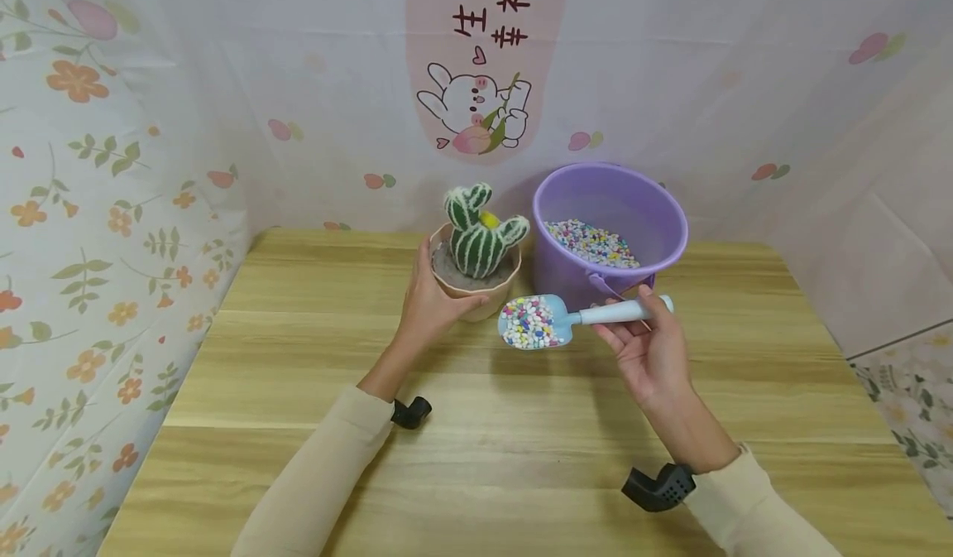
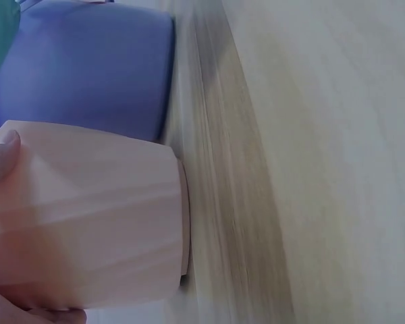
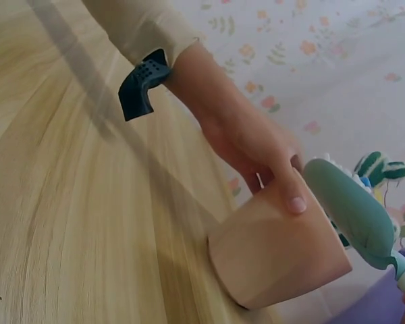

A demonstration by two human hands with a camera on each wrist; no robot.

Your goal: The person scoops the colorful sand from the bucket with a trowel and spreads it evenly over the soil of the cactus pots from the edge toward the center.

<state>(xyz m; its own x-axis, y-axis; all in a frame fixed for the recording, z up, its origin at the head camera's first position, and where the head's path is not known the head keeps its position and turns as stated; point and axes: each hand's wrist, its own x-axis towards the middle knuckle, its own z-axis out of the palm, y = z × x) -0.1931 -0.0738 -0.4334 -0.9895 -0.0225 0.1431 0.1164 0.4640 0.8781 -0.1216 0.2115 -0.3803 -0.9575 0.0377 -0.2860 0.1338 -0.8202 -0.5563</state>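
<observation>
My left hand (image 1: pixel 435 299) grips a peach-coloured flower pot (image 2: pixel 94 216) from its left side, thumb across the front near the rim. In the pot a green cactus (image 1: pixel 480 247) with white fuzzy ribs and a yellow flower stands in grey soil. With my right hand (image 1: pixel 651 354) I hold the white handle of a small blue scoop (image 1: pixel 567 319) level above the table, right of the pot. Small multicoloured pebbles (image 1: pixel 530 323) fill its blade. In the right wrist view the scoop's underside (image 3: pixel 351 212) shows near the pot's rim.
Behind the scoop stands a purple bucket (image 1: pixel 551 271) with more coloured pebbles (image 1: pixel 591 242) inside. Everything rests on a wood-grain table (image 1: pixel 298 358). A patterned cloth (image 1: pixel 320 77) hangs along the table's back, and a floral one on the left.
</observation>
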